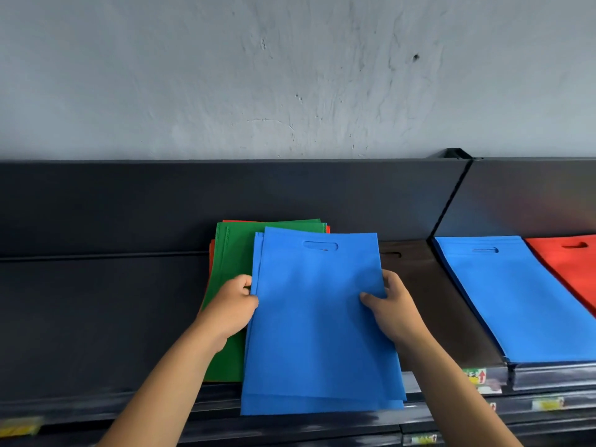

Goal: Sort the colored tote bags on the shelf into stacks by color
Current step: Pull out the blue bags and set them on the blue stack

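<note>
- The left hand grips the left edge of a few blue bags, with its fingers curled around that edge.
- The right hand pinches the right edge of the same blue bags, thumb on top and fingers tucked under.
- The blue bags are flat, thin and soft like cloth, shaped like tall rectangles, and each has a long cut-out hole for a handle near the top.
- They sit slanted on the dark shelf, and their bottom edges hang over the front of it.
- Under them, a bit to the left, lies a green bag, flat and soft too.
- A thin strip of red bags peeks out from under the green one.
- The blue bags cover most of the green bag.
- On the right lies a dark brown bag, partly hidden by the right hand.
- Further right sits a neat blue stack, and beside it a red stack.
- Small price tags stick to the shelf's front edge; they are too blurry to read.
- Behind the shelf is a rough grey wall with small marks.
</note>
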Demonstrator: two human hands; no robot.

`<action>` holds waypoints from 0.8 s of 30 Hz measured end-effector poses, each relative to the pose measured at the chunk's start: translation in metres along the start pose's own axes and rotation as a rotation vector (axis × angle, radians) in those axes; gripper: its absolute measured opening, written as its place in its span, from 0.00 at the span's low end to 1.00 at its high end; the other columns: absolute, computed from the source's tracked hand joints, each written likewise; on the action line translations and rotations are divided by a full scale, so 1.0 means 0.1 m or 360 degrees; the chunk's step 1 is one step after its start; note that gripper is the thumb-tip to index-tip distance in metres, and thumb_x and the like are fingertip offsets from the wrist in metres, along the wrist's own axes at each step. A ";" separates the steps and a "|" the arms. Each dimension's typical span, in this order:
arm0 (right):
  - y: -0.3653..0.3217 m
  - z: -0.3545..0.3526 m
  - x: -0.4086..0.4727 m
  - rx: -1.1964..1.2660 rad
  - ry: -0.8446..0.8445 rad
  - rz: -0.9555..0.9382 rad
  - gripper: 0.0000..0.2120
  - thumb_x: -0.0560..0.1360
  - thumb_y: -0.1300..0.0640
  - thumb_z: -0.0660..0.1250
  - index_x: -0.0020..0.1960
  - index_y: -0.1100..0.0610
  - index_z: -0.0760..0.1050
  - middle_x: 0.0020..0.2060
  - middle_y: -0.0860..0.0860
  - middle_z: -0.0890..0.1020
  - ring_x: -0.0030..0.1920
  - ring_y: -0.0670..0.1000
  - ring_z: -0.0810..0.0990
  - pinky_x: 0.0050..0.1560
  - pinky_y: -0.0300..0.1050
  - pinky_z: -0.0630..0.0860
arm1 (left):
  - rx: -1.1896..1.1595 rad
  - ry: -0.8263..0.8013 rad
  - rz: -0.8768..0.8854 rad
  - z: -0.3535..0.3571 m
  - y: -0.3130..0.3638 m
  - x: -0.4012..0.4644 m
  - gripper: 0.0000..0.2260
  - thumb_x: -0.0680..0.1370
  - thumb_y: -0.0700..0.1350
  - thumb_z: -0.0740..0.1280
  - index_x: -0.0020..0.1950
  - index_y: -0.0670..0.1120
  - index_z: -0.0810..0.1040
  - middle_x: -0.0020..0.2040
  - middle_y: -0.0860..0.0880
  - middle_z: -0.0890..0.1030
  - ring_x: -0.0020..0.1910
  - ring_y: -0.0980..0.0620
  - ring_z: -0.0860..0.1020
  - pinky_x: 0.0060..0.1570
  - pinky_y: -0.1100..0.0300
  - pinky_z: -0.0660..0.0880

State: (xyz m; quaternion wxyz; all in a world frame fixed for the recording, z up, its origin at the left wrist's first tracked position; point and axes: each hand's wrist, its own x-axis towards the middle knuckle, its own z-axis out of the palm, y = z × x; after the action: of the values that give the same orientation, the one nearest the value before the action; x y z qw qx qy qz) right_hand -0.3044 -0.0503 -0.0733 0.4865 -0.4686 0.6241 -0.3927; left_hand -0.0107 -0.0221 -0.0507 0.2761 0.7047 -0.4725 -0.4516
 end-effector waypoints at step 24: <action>0.08 -0.56 -0.22 0.0181 0.0081 -0.0047 0.28 0.83 0.60 0.69 0.76 0.40 0.66 0.64 0.42 0.81 0.59 0.50 0.86 0.59 0.57 0.85 | -0.0015 -0.0130 0.0208 0.52 0.42 0.00 0.22 0.78 0.39 0.60 0.53 0.69 0.72 0.54 0.46 0.85 0.46 0.39 0.82 0.46 0.49 0.75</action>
State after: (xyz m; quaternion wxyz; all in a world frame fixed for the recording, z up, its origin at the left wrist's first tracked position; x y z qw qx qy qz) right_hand -0.3592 -0.0255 -0.0635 0.4905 -0.4392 0.6060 -0.4464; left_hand -0.0746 -0.0366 -0.0390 0.2889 0.6520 -0.5263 -0.4631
